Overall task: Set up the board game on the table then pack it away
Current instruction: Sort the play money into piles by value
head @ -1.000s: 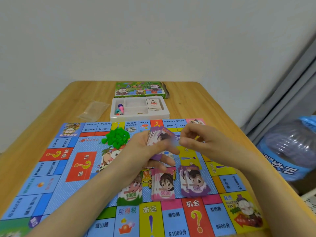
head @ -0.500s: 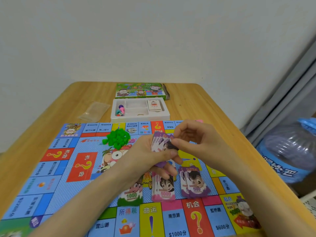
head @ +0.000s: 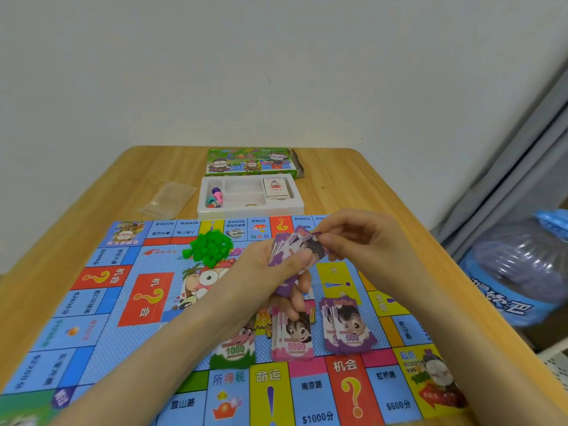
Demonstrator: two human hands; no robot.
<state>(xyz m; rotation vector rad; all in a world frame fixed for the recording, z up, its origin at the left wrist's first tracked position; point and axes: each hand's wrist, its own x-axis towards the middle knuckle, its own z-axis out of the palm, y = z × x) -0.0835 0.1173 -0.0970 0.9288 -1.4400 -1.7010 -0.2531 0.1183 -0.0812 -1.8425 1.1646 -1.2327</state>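
Observation:
The colourful game board lies unfolded on the wooden table. My left hand grips a stack of purple play-money notes above the board's middle. My right hand pinches the top right corner of the uppermost note. Three money piles lie on the board below my hands: green 1000 notes, pink 5000 notes and purple 500 notes. A heap of green plastic houses sits on the board to the left of my hands.
Behind the board stands a white plastic tray with pawns, a die and a card deck. The green game box lies behind it. A clear plastic bag lies at the left. A large water bottle stands beside the table's right edge.
My right hand moved left onto the stack in my left hand and now pinches the top note's corner. The stack has shifted slightly up and right.

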